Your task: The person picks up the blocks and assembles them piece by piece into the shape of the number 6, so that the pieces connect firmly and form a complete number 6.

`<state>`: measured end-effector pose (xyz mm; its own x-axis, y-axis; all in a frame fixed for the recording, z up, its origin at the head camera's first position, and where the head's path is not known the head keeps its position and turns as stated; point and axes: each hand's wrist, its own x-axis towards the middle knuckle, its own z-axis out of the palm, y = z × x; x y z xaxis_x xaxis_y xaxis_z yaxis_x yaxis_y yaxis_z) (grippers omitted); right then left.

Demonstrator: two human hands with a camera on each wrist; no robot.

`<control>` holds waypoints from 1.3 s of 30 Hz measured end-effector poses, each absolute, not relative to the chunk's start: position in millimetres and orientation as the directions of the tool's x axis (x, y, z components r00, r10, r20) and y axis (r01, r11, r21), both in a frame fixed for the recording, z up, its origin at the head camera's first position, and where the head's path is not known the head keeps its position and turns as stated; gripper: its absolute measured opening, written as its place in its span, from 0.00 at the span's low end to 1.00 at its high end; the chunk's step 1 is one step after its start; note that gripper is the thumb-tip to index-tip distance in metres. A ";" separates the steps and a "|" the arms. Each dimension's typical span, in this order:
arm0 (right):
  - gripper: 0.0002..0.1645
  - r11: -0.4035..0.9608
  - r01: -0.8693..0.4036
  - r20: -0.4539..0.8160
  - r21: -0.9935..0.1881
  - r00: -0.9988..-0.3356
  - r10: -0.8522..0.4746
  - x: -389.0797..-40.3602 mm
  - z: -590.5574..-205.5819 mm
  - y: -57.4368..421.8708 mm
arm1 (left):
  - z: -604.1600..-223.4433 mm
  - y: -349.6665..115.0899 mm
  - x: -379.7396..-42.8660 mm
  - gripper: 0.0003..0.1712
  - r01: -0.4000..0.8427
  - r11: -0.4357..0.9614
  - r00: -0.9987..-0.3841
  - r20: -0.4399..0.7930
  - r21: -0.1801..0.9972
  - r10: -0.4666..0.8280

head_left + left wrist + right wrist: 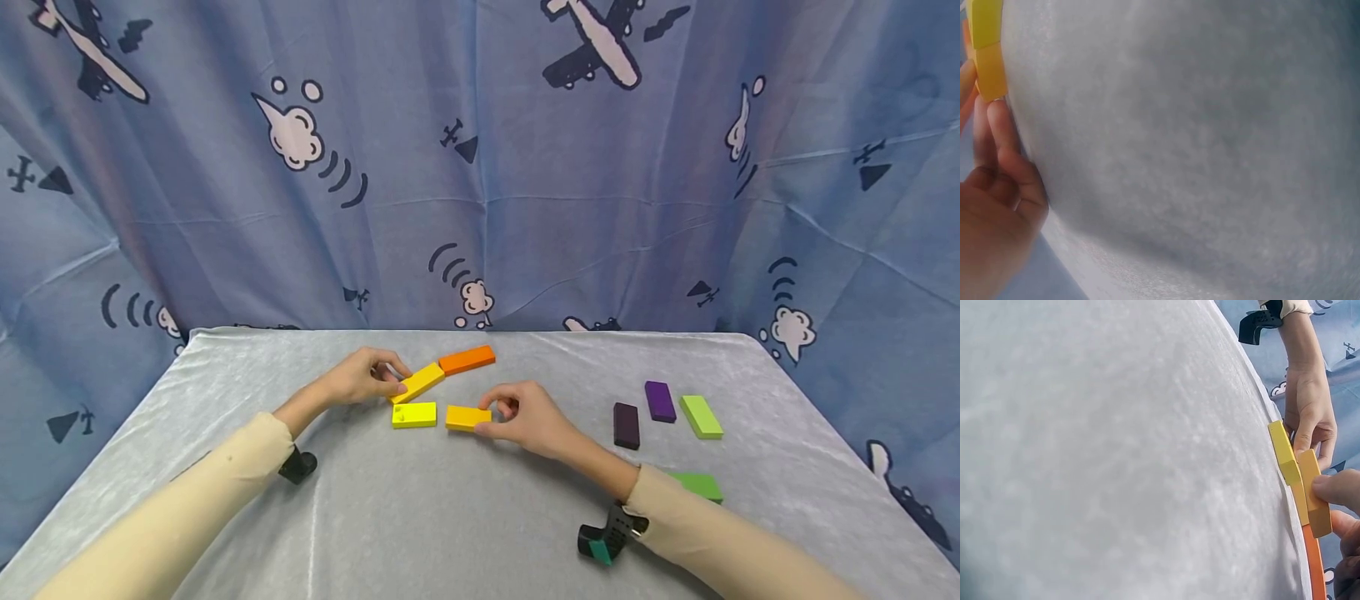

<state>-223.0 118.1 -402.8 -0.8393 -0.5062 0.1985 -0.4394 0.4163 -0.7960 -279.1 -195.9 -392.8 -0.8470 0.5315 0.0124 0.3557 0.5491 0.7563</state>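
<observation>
My left hand (360, 377) pinches the left end of a golden-yellow block (422, 382) that slants up to the right. The block's far end meets an orange block (467, 360). My right hand (528, 421) holds an amber block (461, 418) by its right end, between thumb and fingers. Left of the amber block is a bright yellow block (414, 415) with small raised marks on its top. The right wrist view has the amber block (1314, 494) overlapping the golden-yellow one, with the left hand (1310, 409) beyond.
Toward the right of the grey cloth-covered table (420, 533) are a dark brown block (626, 426), a purple block (660, 402) and a lime block (701, 417). A green block (699, 485) is partly hidden by the right forearm. A patterned blue curtain (405, 167) hangs behind.
</observation>
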 end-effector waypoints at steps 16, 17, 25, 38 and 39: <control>0.12 0.445 -0.417 0.186 -0.792 -0.860 -0.474 -225.7 -408.6 107.4 | -392.0 -195.8 -278.6 0.11 0.345 0.555 -0.850 0.001 0.757 0.527; 0.12 0.447 -0.417 0.185 -0.791 -0.861 -0.474 -225.8 -408.8 107.1 | -392.1 -195.9 -278.8 0.11 0.346 0.555 -0.849 0.001 0.757 0.528; 0.12 0.453 -0.414 0.181 -0.790 -0.862 -0.474 -227.2 -409.7 106.1 | -392.6 -196.3 -279.4 0.11 0.341 0.552 -0.848 -0.005 0.761 0.530; 0.12 0.455 -0.425 0.184 -0.782 -0.856 -0.483 -230.7 -410.0 104.8 | -392.4 -196.3 -279.6 0.11 0.351 0.548 -0.845 0.005 0.759 0.534; 0.12 0.454 -0.428 0.186 -0.782 -0.855 -0.485 -231.0 -410.1 104.5 | -392.4 -196.5 -279.8 0.11 0.352 0.546 -0.845 0.007 0.760 0.535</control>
<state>-231.0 104.5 -410.1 -0.8547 -0.4848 0.1859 -0.4276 0.4540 -0.7817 -279.8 -196.5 -392.4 -0.8447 0.5352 0.0066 0.3519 0.5459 0.7604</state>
